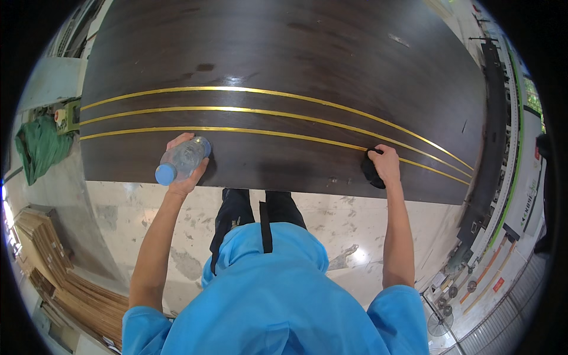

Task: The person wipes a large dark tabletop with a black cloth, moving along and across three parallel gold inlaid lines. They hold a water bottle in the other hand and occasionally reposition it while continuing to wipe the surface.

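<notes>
My left hand (189,180) is wrapped round a clear plastic bottle (184,158) with a light blue cap, tilted with the cap toward me. It is held at the near left edge of a large dark brown panel (284,59). Three gold strips (236,110) run across the panel from left to right, beyond the bottle. At the near right, my right hand (387,164) grips a bunched black cloth (371,173) against the panel, close to the nearest gold strip. Part of the cloth is hidden under my fingers.
A long machine with a dark bed and green edge (500,148) stands along the right. On the left are a green cloth or bag (42,148) and a stack of brown boards (50,248). A fan (439,322) stands at the lower right on the pale, stained floor.
</notes>
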{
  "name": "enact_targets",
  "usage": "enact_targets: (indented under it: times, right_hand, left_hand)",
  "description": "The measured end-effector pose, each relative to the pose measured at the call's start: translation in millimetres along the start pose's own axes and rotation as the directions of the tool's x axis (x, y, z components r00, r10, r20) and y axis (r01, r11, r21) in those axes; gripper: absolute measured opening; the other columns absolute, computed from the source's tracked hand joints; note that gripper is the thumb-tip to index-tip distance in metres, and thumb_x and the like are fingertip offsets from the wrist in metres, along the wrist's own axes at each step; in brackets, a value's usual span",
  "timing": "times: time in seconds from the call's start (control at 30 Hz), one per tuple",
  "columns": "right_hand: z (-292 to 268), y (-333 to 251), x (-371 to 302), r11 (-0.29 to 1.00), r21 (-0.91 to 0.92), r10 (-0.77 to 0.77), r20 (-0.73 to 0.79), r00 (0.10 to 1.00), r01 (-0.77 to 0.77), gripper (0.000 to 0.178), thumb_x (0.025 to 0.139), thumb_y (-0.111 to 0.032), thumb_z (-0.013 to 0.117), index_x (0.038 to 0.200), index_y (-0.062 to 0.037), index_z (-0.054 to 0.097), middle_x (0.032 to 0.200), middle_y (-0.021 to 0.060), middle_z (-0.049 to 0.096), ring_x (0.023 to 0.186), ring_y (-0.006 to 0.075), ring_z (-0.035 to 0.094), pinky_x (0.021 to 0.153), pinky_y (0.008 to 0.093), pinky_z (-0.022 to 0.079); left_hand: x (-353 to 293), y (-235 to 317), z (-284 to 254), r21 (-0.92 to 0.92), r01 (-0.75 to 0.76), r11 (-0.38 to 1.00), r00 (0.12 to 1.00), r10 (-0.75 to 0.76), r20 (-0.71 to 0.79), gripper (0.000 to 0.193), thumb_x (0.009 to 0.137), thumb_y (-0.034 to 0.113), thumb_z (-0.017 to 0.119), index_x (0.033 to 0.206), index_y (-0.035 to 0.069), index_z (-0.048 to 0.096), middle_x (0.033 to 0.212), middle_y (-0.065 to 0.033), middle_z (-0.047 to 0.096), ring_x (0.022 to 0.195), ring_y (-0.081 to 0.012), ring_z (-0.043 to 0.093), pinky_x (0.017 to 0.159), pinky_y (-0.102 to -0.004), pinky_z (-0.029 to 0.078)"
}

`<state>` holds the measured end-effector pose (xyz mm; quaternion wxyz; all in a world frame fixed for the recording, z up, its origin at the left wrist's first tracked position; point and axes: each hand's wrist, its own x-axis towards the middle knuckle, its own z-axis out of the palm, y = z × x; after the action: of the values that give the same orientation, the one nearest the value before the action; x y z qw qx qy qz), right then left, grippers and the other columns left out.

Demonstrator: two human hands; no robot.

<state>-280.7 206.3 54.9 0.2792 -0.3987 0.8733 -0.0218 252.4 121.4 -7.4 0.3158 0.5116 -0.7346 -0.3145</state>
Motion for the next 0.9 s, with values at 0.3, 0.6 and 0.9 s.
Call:
enact_targets:
  times: [0.3,0.6,0.9]
  right_hand:
    - [9,10,1,0.988,0.142,0.06,0.044,0.997,-0.066,0.037,0.084,-0.029,0.079,0.105,0.0009,0.08,0.097,0.0256,0.078,0.098,0.0401,0.076,0.088,0.0426,0.057]
    - [10,10,2,0.985,0.156,0.068,0.019,0.998,-0.07,0.04,0.085,-0.034,0.078,0.105,0.0004,0.08,0.095,0.0246,0.078,0.094,0.0392,0.076,0.089,0.0425,0.056]
    - [14,20,0,0.997,0.074,0.001,-0.143,0.99,0.01,0.039,0.086,-0.032,0.075,0.106,0.0011,0.078,0.096,0.0263,0.077,0.092,0.0402,0.076,0.087,0.0426,0.057]
  left_hand:
    - [0,1,-1,0.029,-0.017,0.999,0.999,0.017,0.029,0.063,0.083,0.03,0.082,0.137,0.005,0.059,0.137,-0.016,0.061,0.127,-0.0339,0.059,0.113,-0.0471,0.045]
    - [-2,2,-1,-0.032,0.02,0.999,0.999,-0.019,0.028,0.064,0.082,0.029,0.083,0.137,0.006,0.059,0.138,-0.0156,0.06,0.127,-0.0332,0.059,0.112,-0.0467,0.046]
    - [-2,1,1,-0.124,0.07,0.99,0.997,-0.072,-0.009,0.069,0.073,0.023,0.091,0.134,0.007,0.063,0.135,-0.0122,0.063,0.125,-0.0303,0.061,0.112,-0.0424,0.048]
